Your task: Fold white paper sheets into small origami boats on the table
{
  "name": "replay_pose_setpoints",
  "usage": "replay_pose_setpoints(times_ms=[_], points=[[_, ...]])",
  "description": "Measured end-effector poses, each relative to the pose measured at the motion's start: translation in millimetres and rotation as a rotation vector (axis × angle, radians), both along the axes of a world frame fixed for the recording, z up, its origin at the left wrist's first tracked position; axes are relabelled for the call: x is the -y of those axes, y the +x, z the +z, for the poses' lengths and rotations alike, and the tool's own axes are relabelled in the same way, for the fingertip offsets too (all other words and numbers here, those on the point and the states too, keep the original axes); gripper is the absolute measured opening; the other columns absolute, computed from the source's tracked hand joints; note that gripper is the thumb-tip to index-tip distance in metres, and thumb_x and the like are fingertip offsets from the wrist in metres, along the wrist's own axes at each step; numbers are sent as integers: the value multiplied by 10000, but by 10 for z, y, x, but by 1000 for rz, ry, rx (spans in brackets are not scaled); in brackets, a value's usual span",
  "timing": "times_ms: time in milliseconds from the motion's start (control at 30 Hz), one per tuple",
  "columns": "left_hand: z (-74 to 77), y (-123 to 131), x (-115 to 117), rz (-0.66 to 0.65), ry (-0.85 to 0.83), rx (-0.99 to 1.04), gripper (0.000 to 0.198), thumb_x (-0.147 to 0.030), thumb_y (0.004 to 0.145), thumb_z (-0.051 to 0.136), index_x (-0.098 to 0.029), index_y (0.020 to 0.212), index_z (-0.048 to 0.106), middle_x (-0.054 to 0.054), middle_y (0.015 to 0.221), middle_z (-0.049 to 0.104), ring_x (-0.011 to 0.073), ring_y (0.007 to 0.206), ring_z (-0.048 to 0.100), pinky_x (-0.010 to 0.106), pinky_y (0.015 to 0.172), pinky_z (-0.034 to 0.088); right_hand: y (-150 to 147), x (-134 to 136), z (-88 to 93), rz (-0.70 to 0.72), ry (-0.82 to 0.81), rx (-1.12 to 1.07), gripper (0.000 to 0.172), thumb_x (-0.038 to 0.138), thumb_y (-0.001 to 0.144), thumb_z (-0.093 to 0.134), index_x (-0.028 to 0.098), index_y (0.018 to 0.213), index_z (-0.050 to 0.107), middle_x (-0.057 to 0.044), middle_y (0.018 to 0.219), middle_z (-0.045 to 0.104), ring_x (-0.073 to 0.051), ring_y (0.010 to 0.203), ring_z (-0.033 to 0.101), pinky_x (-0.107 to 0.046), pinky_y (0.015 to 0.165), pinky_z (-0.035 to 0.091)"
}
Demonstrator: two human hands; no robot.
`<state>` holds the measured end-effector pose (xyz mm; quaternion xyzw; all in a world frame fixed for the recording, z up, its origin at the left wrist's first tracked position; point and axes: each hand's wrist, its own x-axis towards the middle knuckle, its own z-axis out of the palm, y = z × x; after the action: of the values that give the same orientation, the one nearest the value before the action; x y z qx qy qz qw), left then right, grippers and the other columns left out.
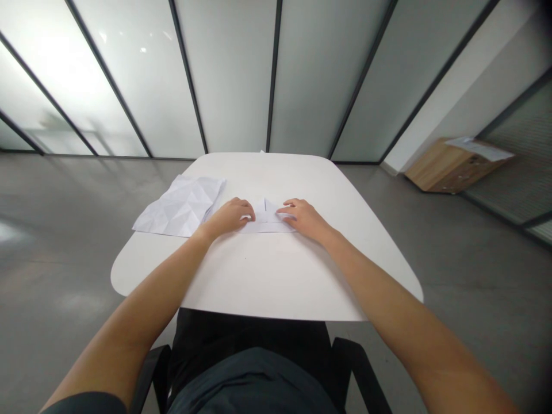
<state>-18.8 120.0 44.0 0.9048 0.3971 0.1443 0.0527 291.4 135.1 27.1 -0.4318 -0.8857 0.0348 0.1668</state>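
A folded sheet of white paper lies on the white table in front of me, with a long crease along it and a small pointed flap standing up at its middle. My left hand is at the sheet's left end, its fingers curled and thumb bent in on the paper. At the other end, my right hand has its thumb and fingertips on the sheet, bent toward the middle flap. Both palms hide the sheet's ends.
A creased, unfolded white paper lies on the table's left side, beside my left hand. The white table has rounded corners. A wooden box-like cabinet stands on the floor at right. Frosted glass panels rise behind the table.
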Motion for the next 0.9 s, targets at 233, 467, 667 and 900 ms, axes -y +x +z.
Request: replay_pose_setpoints(times_ms=[233, 467, 667, 900], points=[[-29, 319, 119, 152, 77, -18, 215, -225, 928, 543, -241, 1000, 745, 72, 1052, 728, 249, 957, 685, 363, 853, 531, -290, 148, 127, 23, 48, 129, 219, 210, 1018, 618, 253, 1087, 821, -81, 1156, 783, -300, 1170, 597, -449, 1010, 427], [-79, 459, 80, 248, 50, -17, 332, -524, 1030, 542, -237, 972, 697, 80, 1037, 687, 240, 914, 680, 352, 789, 527, -468, 126, 90, -11, 16, 58, 187, 354, 1055, 631, 209, 1044, 749, -95, 1059, 759, -241, 985, 679, -347, 906, 480], [-112, 264, -29, 220, -45, 29, 242, -481, 965, 660, -245, 991, 705, 59, 1056, 697, 234, 962, 675, 346, 861, 531, -166, -46, 19, -110, -99, -17, 108, 320, 962, 764, 240, 1032, 744, -39, 1008, 776, -231, 980, 688, -339, 898, 486], [-86, 47, -43, 196, -100, 78, 182, -401, 955, 672, -225, 972, 716, 73, 1068, 708, 243, 1019, 684, 355, 946, 533, 119, -137, -3, -169, -205, -103, 153, 284, 919, 789, 245, 1064, 764, -31, 980, 771, -208, 923, 696, -307, 819, 501]])
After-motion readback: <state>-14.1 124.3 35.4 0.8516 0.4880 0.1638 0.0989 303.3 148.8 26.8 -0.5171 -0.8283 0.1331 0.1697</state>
